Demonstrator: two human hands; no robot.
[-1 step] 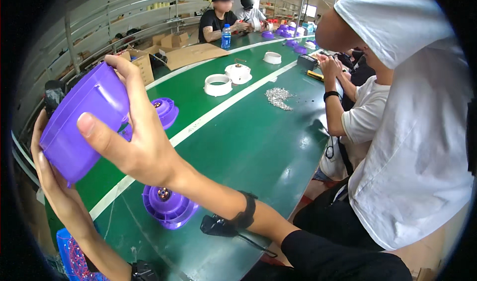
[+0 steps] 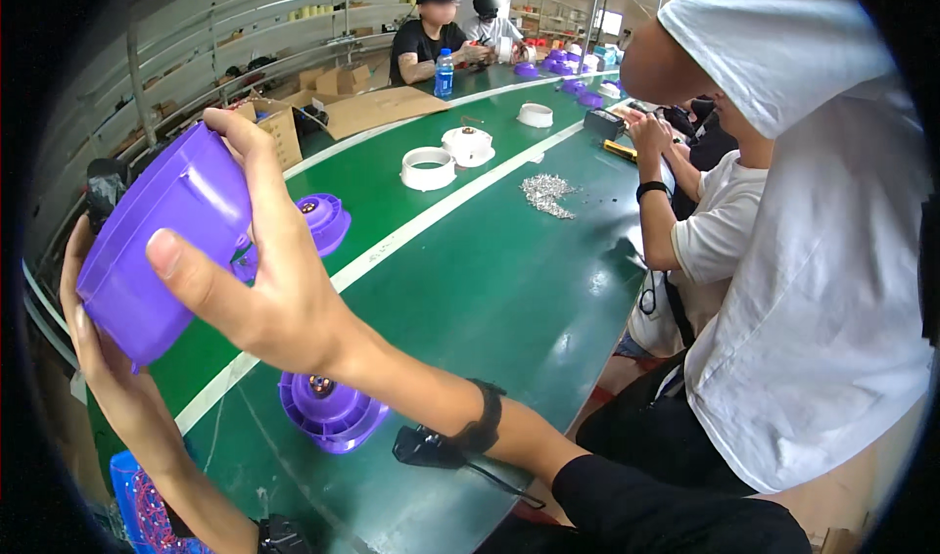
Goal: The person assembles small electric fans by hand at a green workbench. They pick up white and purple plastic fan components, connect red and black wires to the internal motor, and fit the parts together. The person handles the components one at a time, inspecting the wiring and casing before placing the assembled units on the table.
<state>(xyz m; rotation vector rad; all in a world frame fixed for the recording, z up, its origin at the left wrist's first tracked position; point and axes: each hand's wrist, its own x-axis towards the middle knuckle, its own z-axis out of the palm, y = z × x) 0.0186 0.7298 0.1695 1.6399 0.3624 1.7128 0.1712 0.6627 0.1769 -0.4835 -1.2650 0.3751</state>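
Note:
Between my hands, raised above the bench at the left, is a purple plastic housing (image 2: 166,246), round with a rim, tilted on its side. My right hand (image 2: 259,270) grips its near right side, thumb stretched across the wall and fingers over the upper edge. My left hand (image 2: 93,334) holds the lower left side, its fingers partly hidden behind the housing. Below my right forearm lies a purple round base (image 2: 333,412) with ribs and a metal-coloured centre. Just past my right hand sits a similar purple base (image 2: 323,223), partly covered by it.
On the green bench (image 2: 460,290) are a white ring (image 2: 428,169), a white round part (image 2: 468,146), another white ring (image 2: 536,115) and a pile of small metal pieces (image 2: 548,195). A blue bin (image 2: 132,495) with wires stands lower left. Co-workers stand close at right; others sit across.

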